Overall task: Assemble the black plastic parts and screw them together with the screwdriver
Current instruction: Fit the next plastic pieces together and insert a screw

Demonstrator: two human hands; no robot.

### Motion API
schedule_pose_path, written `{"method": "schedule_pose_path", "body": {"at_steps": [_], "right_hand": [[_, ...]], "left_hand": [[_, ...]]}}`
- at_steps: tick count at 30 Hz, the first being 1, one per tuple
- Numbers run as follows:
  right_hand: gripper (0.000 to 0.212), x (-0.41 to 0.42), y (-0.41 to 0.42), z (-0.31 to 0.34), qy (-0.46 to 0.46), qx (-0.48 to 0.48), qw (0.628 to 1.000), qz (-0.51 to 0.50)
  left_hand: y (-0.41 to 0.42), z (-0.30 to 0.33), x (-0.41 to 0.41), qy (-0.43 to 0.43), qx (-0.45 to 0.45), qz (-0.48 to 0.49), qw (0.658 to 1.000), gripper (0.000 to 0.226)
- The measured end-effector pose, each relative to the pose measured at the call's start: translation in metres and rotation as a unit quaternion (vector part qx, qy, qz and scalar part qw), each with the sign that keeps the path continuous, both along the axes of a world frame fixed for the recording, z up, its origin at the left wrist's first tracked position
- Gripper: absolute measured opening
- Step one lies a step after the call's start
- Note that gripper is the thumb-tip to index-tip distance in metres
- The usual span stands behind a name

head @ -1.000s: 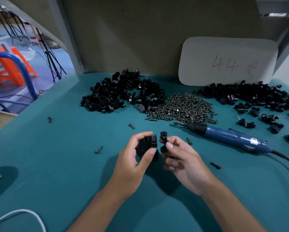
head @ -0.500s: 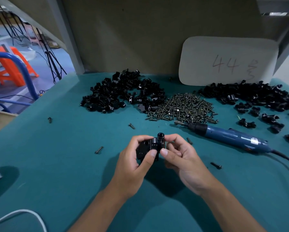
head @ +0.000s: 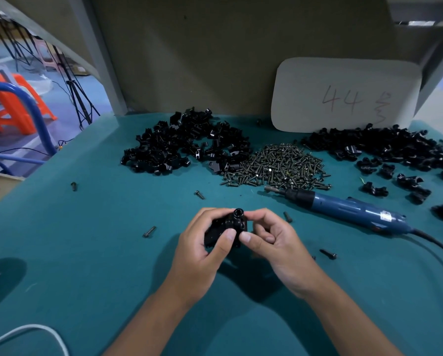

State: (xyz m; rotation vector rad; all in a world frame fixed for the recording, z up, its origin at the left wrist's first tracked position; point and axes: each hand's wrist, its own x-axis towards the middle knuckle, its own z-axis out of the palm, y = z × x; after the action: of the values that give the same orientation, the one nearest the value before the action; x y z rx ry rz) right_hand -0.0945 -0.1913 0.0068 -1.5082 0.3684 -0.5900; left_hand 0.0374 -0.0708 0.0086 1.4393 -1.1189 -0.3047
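From the head camera we see both hands meeting over the teal felt-covered table (head: 87,253). Our left hand (head: 202,255) curls round the black plastic parts (head: 228,227), thumb pressed on their near face and fingers wrapped behind. Our right hand (head: 274,242) pinches the same black plastic parts from the other side, thumb tip just beside the left thumb, forefinger arched over the top next to a short round socket that points up. The two pieces sit pressed together between the hands; we cannot tell whether they are fully seated.

Beyond the right hand, and to its right, the blue electric screwdriver with a black collar (head: 343,206) lies flat on the table, its bit pointing toward the pile of dark metal screws (head: 279,165); its black cable (head: 436,245) trails off past the right wrist. Beyond the left hand lies a heap of loose black plastic pieces (head: 184,145), and far to the right of the right hand a second heap of black clips (head: 384,145). Single stray screws (head: 149,231) lie scattered near both hands. A pale rounded card marked "44" (head: 343,96) leans against the back wall. Near the left forearm a white cable (head: 35,332) loops across the table.
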Motion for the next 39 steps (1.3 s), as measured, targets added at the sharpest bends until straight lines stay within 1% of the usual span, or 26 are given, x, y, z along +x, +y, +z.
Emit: {"method": "schedule_pose_path", "body": {"at_steps": [15,19,25,32,37,39], "right_hand": [[0.041,0.001,-0.0006,-0.0023,0.001,-0.003,1.0,0.004],[0.027,0.0006,-0.0003,-0.0007,0.002,-0.012,1.0,0.003],[0.02,-0.0005,0.0005,0.002,0.015,-0.024,1.0,-0.002],[0.019,-0.0015,0.0025,0.0064,0.018,-0.035,0.999,-0.004],[0.018,-0.0018,0.0035,0.0063,0.025,-0.059,0.998,-0.015],[0.021,-0.0017,0.0026,0.0058,0.033,-0.071,0.997,-0.023]], "left_hand": [[-0.0003,0.0008,-0.0006,0.015,-0.015,0.0,1.0,0.022],[0.0001,0.0016,-0.0005,0.014,-0.016,-0.002,1.0,0.022],[-0.0002,0.0019,0.0003,0.005,-0.014,-0.003,1.0,0.023],[0.0005,0.0009,0.0023,0.005,-0.001,-0.005,1.0,0.021],[-0.0005,-0.0004,0.002,-0.017,0.006,0.004,1.0,0.019],[-0.0009,-0.001,0.0017,-0.019,0.004,0.011,1.0,0.02]]}}
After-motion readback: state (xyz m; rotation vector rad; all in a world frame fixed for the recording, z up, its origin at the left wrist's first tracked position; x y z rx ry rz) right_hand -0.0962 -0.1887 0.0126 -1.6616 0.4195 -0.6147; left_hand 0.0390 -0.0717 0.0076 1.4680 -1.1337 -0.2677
